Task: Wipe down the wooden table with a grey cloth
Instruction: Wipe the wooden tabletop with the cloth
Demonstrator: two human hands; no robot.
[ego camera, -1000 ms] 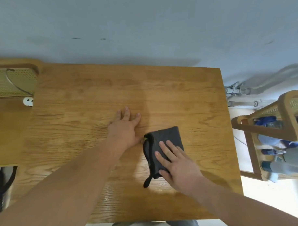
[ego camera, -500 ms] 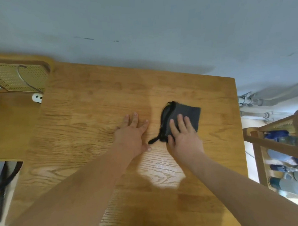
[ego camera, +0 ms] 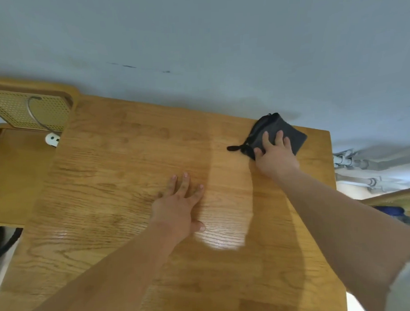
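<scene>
Wooden table (ego camera: 121, 172) fills the view, grain running left-right, grey wall behind. Nearest: left hand (ego camera: 178, 207) flat, fingers spread, palm down mid-table, holding nothing. Farther: right hand (ego camera: 275, 156) flat, pressing on the grey cloth (ego camera: 291, 136), not gripping. Cloth folded, at the far right corner, well apart from the left hand, black loop trailing left. Judgement: right arm is at full reach; next stroke likely comes back toward the body.
</scene>
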